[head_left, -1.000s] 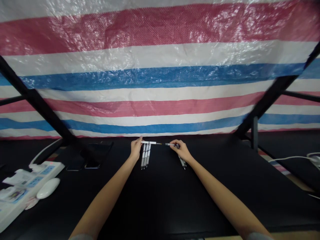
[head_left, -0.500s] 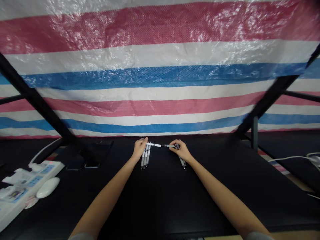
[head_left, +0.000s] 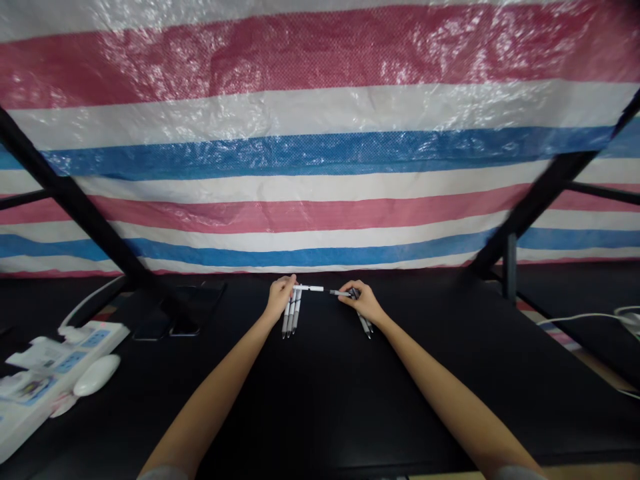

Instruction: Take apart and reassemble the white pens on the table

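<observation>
At the far side of the table, my left hand (head_left: 281,294) pinches a white pen barrel (head_left: 314,289) that points right, almost level. My right hand (head_left: 361,300) grips a grey pen part (head_left: 337,293) with a thin dark tip toward the barrel. A small gap shows between the two parts. Below my left fingers, several white-and-grey pens (head_left: 291,317) lie side by side, grey ends toward me. More pens (head_left: 365,327) lie under my right hand, their upper ends partly hidden by it.
On the left are a white power strip (head_left: 93,343) with plugs, a white computer mouse (head_left: 97,375) and dark phone-like devices (head_left: 185,325). Black slanted posts (head_left: 100,220) flank the black table (head_left: 320,400). A striped plastic sheet (head_left: 320,213) hangs behind, and white cables (head_left: 580,317) run at right.
The white barrel in my left hand has levelled out slightly, its free end rising a little. My right hand and the lying pens look unmoved.
</observation>
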